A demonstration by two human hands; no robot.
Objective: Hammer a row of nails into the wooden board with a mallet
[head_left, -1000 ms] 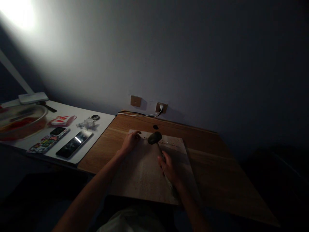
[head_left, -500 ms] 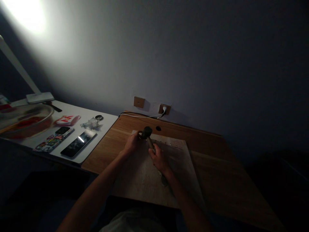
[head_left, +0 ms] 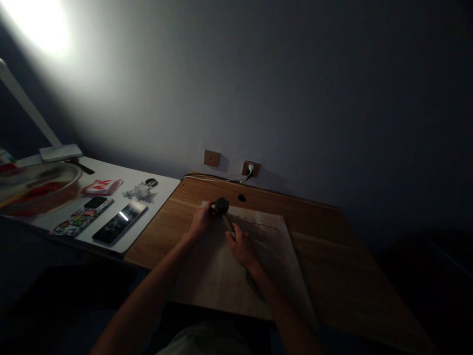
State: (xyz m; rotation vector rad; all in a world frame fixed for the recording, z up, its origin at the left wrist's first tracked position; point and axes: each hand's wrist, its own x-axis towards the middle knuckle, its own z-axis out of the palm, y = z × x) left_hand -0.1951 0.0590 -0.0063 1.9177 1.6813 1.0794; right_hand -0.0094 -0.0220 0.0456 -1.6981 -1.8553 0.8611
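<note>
A pale board (head_left: 218, 276) lies on the wooden desk (head_left: 332, 276) in front of me. My right hand (head_left: 242, 246) is closed around the handle of a dark-headed mallet (head_left: 221, 207). The mallet head is down at the board's far left corner, by a row of small nails (head_left: 254, 223) along the far edge. My left hand (head_left: 201, 222) rests at that same corner, fingers pinched together right beside the mallet head; what they hold is too small and dark to make out.
A white table (head_left: 155, 197) adjoins on the left with two phones (head_left: 118, 223), a patterned case (head_left: 79, 219), a red-and-white packet (head_left: 101, 186), crumpled wrap and a bowl (head_left: 37, 185). A lamp base (head_left: 61, 152) stands at the back. A cable (head_left: 218, 178) runs to a wall socket (head_left: 250, 168).
The mallet head has swung left from the board's middle far edge to the corner by my left hand, and dropped slightly lower. My left hand has stayed put.
</note>
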